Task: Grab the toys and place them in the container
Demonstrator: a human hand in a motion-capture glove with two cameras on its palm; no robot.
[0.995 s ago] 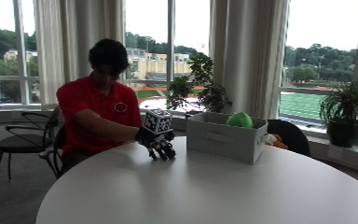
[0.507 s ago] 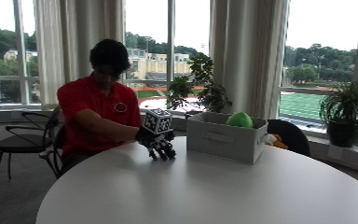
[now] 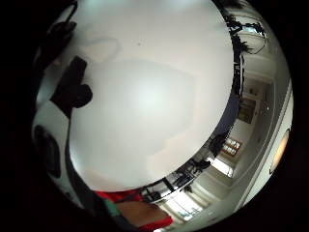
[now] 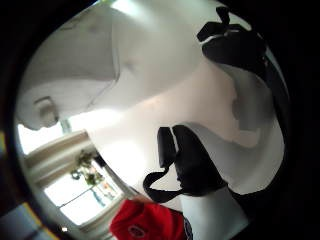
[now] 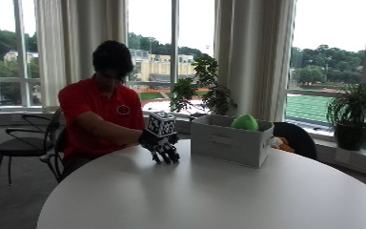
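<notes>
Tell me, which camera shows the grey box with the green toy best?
The outside view: the grey box stands whole on the white table, a green toy poking out on top. The thumb side palm view shows only a pale wall of it; the little finger side view shows bare table.

No text, brand, or number can be read anywhere. A small round badge [image 5: 123, 109] sits on the chest of the person's red shirt [image 5: 87, 107], left of frame centre, but its markings are too small to make out.
</notes>
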